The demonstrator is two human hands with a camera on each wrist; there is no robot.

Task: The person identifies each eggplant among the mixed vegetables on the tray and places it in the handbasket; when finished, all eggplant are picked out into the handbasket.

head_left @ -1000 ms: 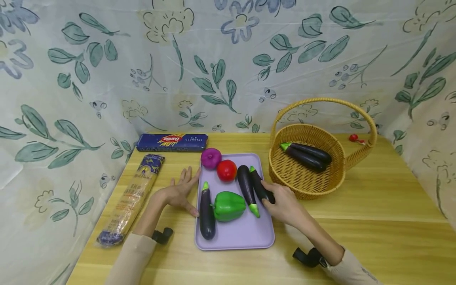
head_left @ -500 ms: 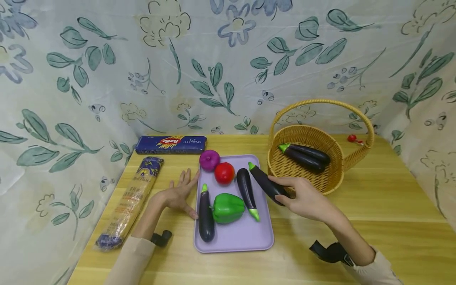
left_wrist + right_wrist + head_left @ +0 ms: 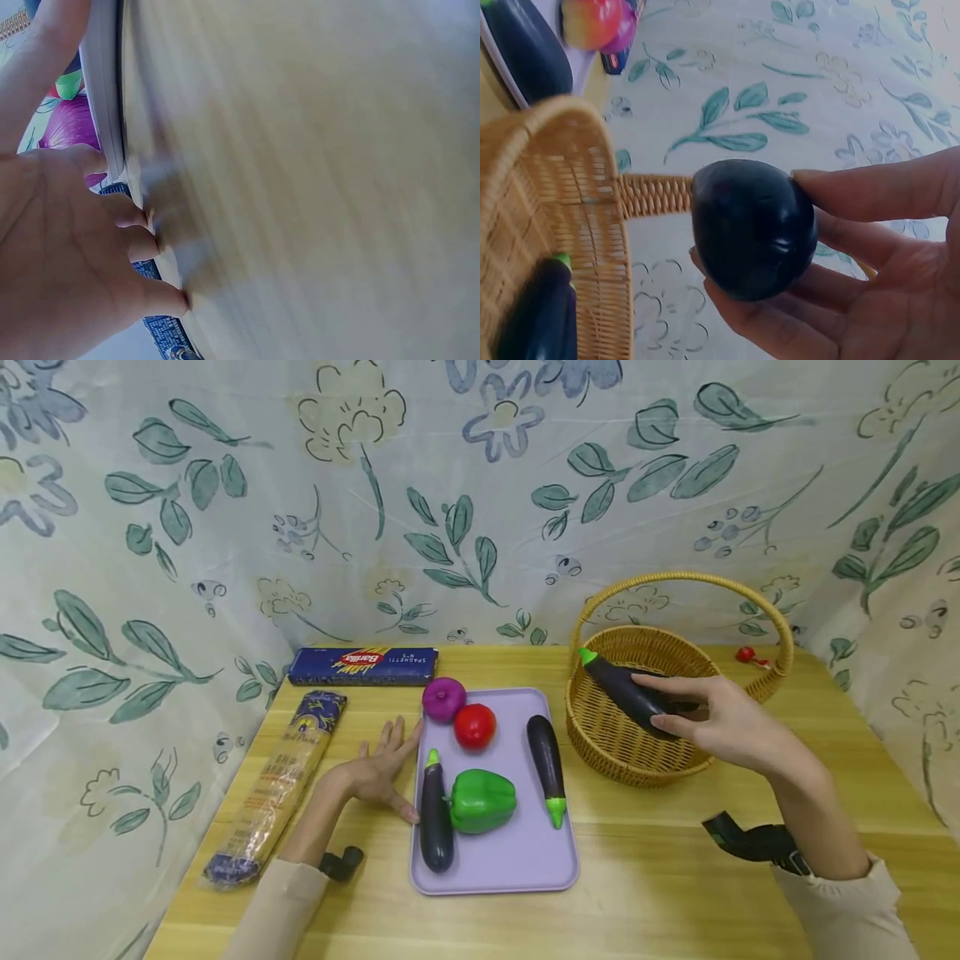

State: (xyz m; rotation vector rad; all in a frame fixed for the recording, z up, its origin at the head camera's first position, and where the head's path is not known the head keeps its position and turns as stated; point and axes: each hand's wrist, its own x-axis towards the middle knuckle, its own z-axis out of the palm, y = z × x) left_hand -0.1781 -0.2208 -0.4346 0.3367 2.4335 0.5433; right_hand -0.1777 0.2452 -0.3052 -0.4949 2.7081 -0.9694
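Observation:
My right hand [image 3: 731,718] grips a dark eggplant [image 3: 624,692] by its thick end, thumb and fingers wrapped around it, over the wicker basket [image 3: 626,770]. Its green stem end points up and left. In the right wrist view, another eggplant [image 3: 536,315] lies inside the basket. My left hand [image 3: 373,777] is spread with fingers straight, its thumb and index fingertip at the left edge of the lilac tray [image 3: 517,864]. On that tray are an eggplant [image 3: 435,818] at the left, a second eggplant [image 3: 547,764] along the right edge, a green bell pepper [image 3: 482,802] and a tomato [image 3: 474,727].
A purple onion [image 3: 444,700] sits at the tray's back left corner. Behind stands a blue spaghetti box [image 3: 363,667]. A clear bag of spaghetti [image 3: 279,789] lies left of my left arm. The basket's tall handle [image 3: 690,578] arches overhead; a small red item [image 3: 746,654] lies behind.
My right hand has lifted an eggplant off the tray and carried it right, over the basket. The tray's other right-hand eggplant has shifted toward the right edge. My left hand stays put.

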